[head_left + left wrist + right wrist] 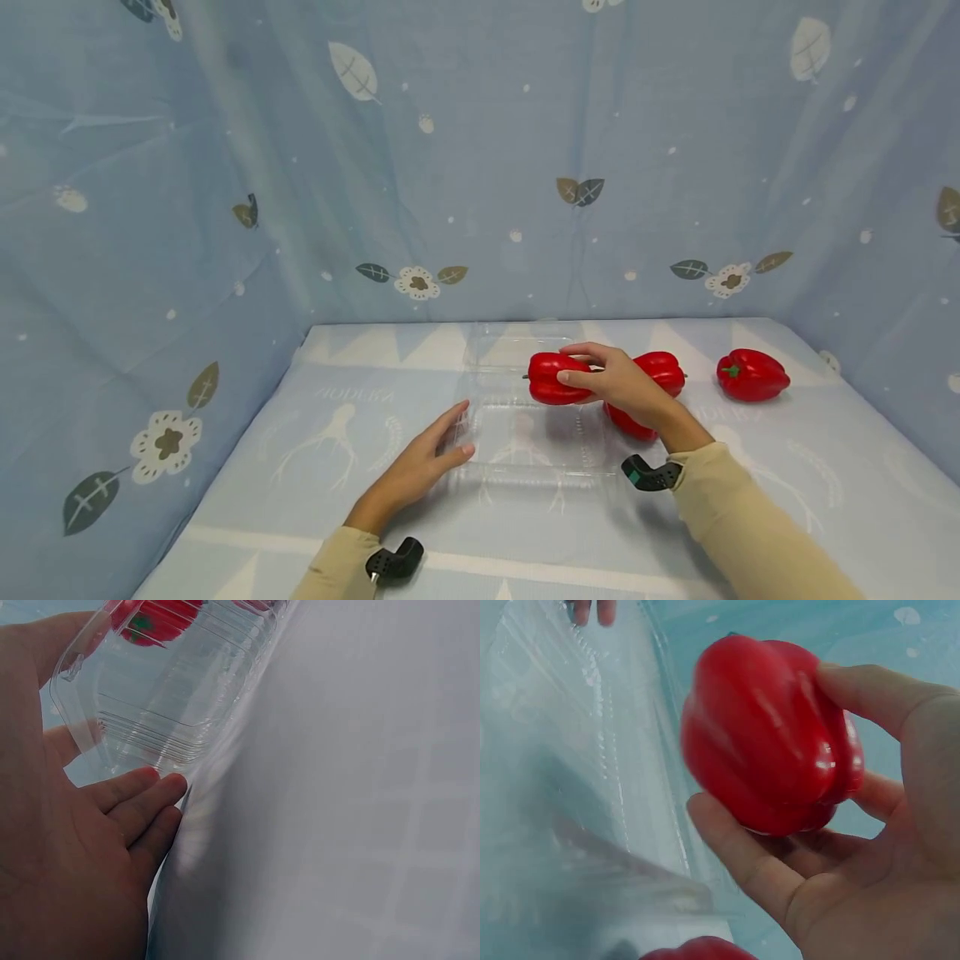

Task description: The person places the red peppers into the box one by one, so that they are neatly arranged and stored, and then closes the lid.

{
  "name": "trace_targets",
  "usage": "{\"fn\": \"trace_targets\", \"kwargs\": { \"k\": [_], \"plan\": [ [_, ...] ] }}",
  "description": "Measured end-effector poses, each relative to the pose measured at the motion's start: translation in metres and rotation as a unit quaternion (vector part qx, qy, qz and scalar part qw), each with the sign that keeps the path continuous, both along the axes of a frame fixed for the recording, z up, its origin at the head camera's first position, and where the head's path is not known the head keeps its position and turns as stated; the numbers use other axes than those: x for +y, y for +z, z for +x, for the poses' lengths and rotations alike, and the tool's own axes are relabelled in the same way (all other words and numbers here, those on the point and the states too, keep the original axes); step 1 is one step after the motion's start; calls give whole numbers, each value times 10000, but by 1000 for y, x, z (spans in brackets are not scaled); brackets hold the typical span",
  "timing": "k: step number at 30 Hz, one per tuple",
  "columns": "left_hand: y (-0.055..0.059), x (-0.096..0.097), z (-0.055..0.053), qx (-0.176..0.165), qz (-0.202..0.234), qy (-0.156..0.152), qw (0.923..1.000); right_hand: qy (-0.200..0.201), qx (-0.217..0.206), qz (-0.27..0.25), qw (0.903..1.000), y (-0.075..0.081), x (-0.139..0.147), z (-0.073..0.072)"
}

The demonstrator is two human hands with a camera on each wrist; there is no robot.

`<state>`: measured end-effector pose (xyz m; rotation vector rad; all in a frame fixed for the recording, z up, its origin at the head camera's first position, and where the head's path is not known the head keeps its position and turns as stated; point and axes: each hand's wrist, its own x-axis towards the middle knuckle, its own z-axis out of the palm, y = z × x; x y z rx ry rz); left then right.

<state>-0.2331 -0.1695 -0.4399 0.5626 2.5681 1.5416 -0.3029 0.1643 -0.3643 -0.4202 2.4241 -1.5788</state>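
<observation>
My right hand (618,383) grips a red bell pepper (551,379) between thumb and fingers, its stem end pointing left. The held pepper (765,735) is over a clear plastic clamshell box (536,472), whose lid (517,340) lies folded open at the back. At the box's left side is my left hand (416,471), fingers extended and thumb apart. In the left wrist view, the fingertips of the left hand (82,802) are right at the corner of the transparent box (165,739).
Right of the box, two red bell peppers lie close together, one farther back (663,371) and one nearer (628,423), partly hidden by the right hand. Another pepper (752,375) lies farther right. A patterned blue curtain (480,167) rises behind the table (315,500).
</observation>
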Motion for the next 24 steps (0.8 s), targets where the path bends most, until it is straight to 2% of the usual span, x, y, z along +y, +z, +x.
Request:
{"fn": "trace_targets", "kwargs": {
  "k": [10,18,24],
  "plan": [
    [-1,-1,-1,-54,-22,-12,10000,207,280,218,9992,-2,-11,-3],
    [1,0,-1,-33,-60,-12,10000,382,102,107,9992,-3,-27,-3],
    [0,0,0,-46,-71,9,10000,481,32,339,9983,-4,-36,-5]
  ]
}}
